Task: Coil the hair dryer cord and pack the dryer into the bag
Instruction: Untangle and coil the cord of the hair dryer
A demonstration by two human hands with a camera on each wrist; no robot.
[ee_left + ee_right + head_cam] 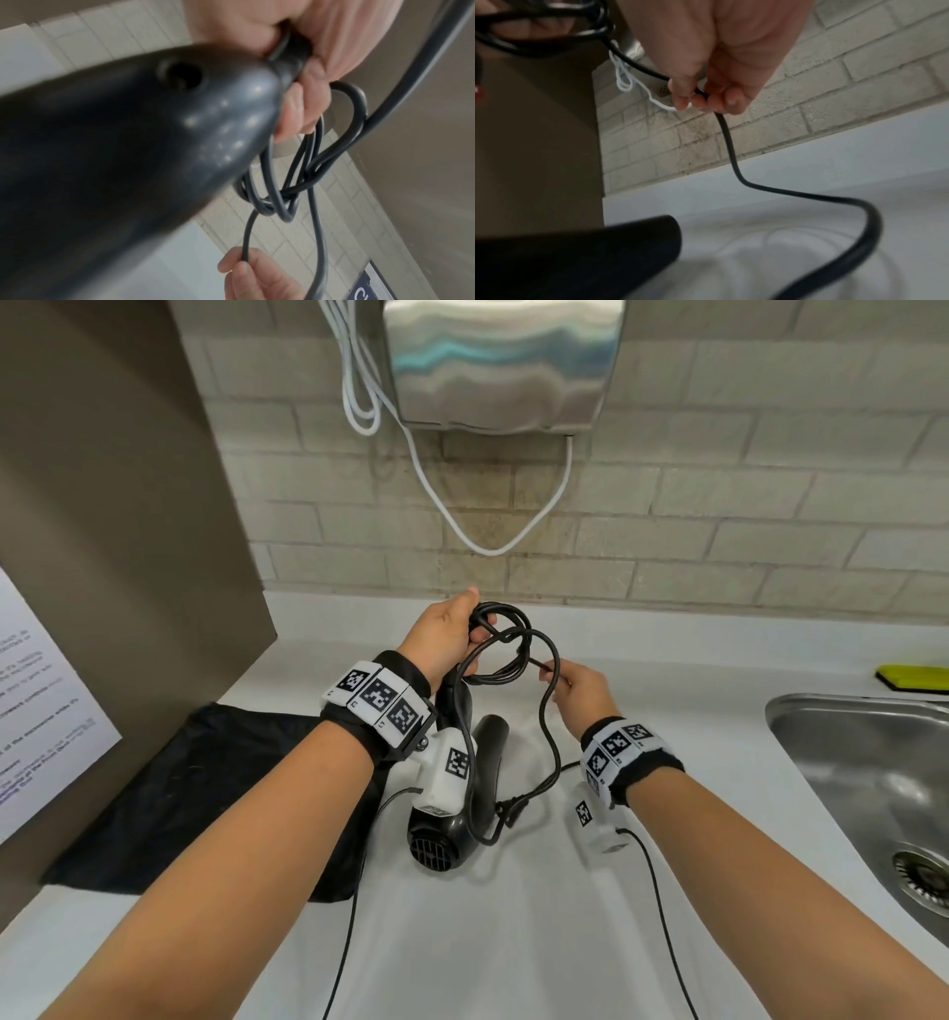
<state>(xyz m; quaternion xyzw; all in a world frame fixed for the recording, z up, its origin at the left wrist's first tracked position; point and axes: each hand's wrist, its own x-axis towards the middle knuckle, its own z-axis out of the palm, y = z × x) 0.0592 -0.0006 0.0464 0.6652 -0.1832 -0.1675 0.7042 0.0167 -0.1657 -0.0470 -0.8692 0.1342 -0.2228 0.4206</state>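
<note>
Both hands grip cord (506,639) | hair dryer (452,814) grille faces person, handle away

White countertop (667,711) with flat black bag (205,814), yellow sponge (911,677) beside inset steel sink (862,788).

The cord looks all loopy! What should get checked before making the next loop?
1. Left hand holds the gathered loops: ok.
2. Right hand pinches the cord firmly: ok.
3. Loose cord free of snags: not ok, it drapes over the hair dryer.
4. Loops tidy: not ok, they cross in the left wrist view.
5. Bag open and ready: cannot tell, it lies flat on the counter.
6. Plug end free: cannot tell.
</note>
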